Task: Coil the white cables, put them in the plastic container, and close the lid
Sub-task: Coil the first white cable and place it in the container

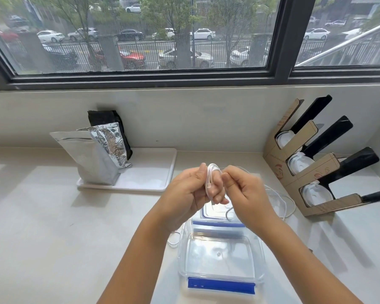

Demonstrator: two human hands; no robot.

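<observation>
Nearest lay the open plastic container [221, 257] on the counter [53, 216], its lid [217, 212] apparently just behind. Above it, the left hand [184, 194] held the white cable [210, 178] wound round its fingers; the right hand [244, 189] pinched the loose strand.

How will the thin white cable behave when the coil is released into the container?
Probably floppy: the thin white cable bends tightly around the left hand fingers. Its loose tail curves freely, so the coil may spring open.
</observation>
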